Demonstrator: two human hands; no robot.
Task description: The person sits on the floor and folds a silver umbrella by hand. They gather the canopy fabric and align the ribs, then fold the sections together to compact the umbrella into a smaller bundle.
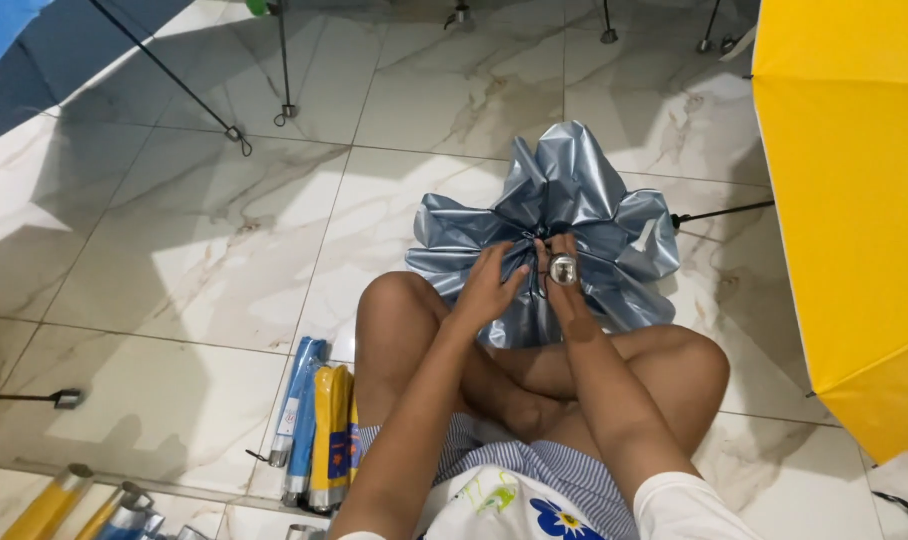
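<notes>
Fingers of the left hand [489, 285] pinch the silver-blue umbrella canopy [564, 200]. Right hand [566, 275] grasps its metal cap [563, 268]; best gather folds evenly.

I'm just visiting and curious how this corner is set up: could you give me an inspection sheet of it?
Surface: marbled floor tiles, person seated cross-legged.
Job's things: crumpled silver-blue umbrella canopy; shiny metal cap at its centre.
Clutter: folded blue and yellow umbrellas beside the knee; more rolled ones at lower left.
Hands: left hand grips the canopy; right hand holds the cap.
Cables: nothing seen.
Surroundings: open yellow umbrella to the right, blue umbrella upper left, thin dark umbrella ribs above.
</notes>
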